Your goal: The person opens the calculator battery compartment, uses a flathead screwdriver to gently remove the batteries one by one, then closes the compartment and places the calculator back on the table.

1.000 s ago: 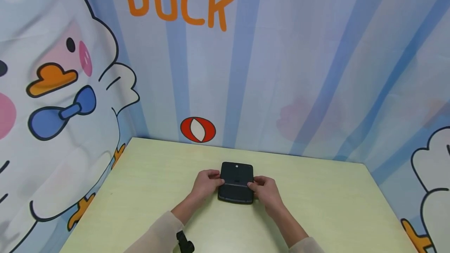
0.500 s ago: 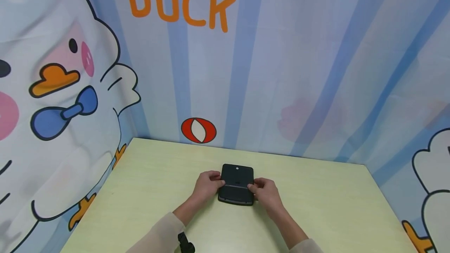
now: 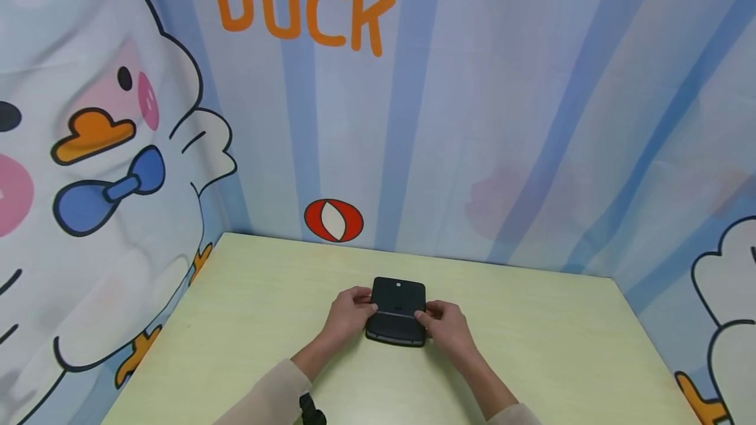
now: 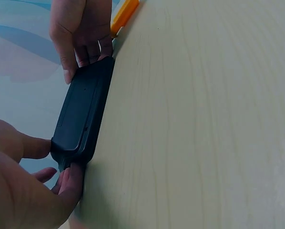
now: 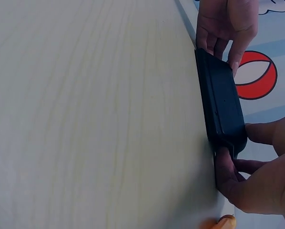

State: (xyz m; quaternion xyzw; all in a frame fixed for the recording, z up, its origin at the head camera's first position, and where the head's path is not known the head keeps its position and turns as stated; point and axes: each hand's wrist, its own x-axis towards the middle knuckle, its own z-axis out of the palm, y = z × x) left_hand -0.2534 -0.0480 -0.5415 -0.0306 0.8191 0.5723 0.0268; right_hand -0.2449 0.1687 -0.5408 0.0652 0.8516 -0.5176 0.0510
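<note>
Little has changed: left hand [image 3: 347,313] and right hand [image 3: 447,328] still pinch the device [image 3: 398,297] near the table's far edge [image 3: 502,269]. The hold seems steady.

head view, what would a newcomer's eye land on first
Probably the big white duck with the blue bow tie, printed on the left of the backdrop, and the orange word DUCK near the top. Next would come the black object below centre, held at its sides by the left hand and right hand.
</note>
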